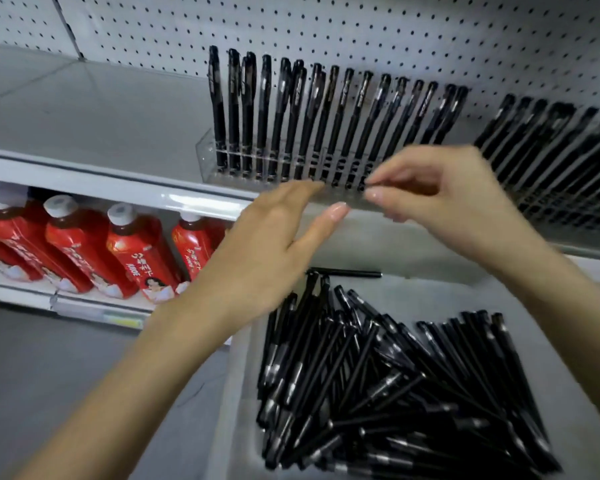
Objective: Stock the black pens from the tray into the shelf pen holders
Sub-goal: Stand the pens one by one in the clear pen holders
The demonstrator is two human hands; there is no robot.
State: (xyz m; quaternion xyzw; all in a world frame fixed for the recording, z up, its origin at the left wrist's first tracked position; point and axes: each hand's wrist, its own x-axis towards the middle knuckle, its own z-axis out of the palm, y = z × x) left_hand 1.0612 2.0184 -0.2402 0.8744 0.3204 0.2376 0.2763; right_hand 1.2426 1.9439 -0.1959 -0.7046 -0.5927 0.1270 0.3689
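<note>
Hands hovered before the pen holder [208, 157], twelve o'clock: left hand [274, 237] flat, empty; right hand [440, 199] pinched, on what we could not tell. Black pens [378, 375] lay in the tray [236, 393], five o'clock. We advised steadying the holder, one pen per slot.

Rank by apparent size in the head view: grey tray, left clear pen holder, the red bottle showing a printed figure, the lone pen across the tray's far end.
1. grey tray, though it is also nearest the camera
2-3. clear pen holder and red bottle: too alike to rank, and the holder is partly hidden
4. lone pen
</note>
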